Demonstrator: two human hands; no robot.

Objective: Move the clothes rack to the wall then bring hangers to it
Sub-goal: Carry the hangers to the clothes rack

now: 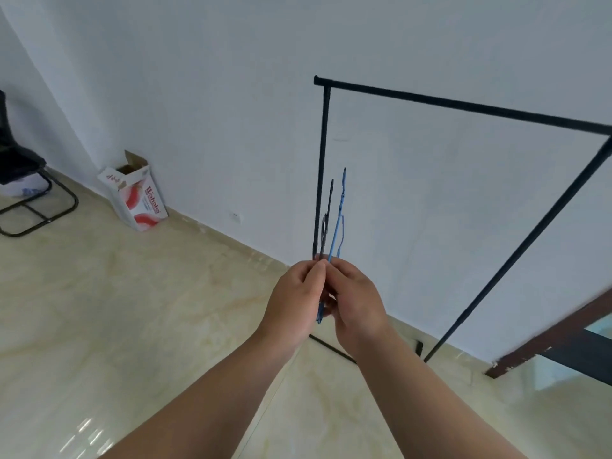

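Both your left hand (294, 303) and right hand (356, 301) pinch upright wire hangers (337, 223) | rack rail (463, 106) above, right hand nearer.

Soft, even daylight fills your view, leaving the plain white wall (198, 77) bright and faintly bluish. The glossy cream marble-patterned floor tiles (116, 309) throw back white glare streaks at lower left. Shadows stay faint. Your wide lens bends and tilts lines near the edges, and the dark brown wooden frame (559, 339) at right smears with motion blur.
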